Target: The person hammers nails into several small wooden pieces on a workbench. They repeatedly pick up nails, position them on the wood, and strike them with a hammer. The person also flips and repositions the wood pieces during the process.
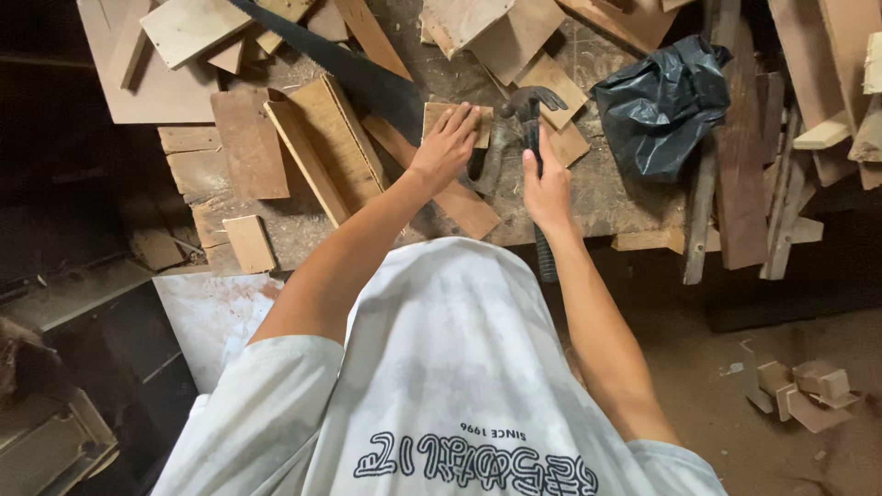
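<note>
Nearest the camera, the right hand point(548, 184) wraps its fingers tight round the dark handle of a black steel claw hammer point(531, 115), gripping high on the shaft, close under the head, which sits just beside the small pale square wooden block point(457, 124). That hammer looks head-heavy and rigid; held so near the head it would give control rather than swing. The left hand point(446, 147) lies flat on the block, fingers straight and close together, pressing it onto a longer reddish plank point(441, 188) on the dusty wooden workbench point(606, 197). The block seems light, stiff and likely to skid, so pinning it from above suits it. Further off lie a dark handsaw blade point(349, 73), a crumpled black plastic bag point(663, 106) and scattered offcuts.
</note>
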